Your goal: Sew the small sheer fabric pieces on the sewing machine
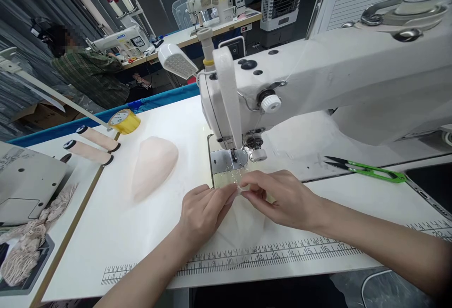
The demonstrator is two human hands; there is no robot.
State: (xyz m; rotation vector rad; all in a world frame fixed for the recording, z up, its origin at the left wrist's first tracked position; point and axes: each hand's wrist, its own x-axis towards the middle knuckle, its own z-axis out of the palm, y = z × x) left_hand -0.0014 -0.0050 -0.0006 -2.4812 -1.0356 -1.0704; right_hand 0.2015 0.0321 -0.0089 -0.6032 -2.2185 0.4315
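Observation:
Just in front of the sewing machine's needle plate, my left hand and my right hand meet fingertip to fingertip. Both pinch the edge of a thin, sheer whitish fabric piece, which drapes below them onto the table. The white sewing machine stands over the plate, its presser foot a little beyond my fingers. A pale pink moulded cup lies to the left of my left hand. What exactly sits between the fingertips is partly hidden.
Green-handled thread snips lie at the right beside a dark phone-like device. Yellow tape and two thread spools are at the left. A printed ruler runs along the front edge. A person sits at another machine behind.

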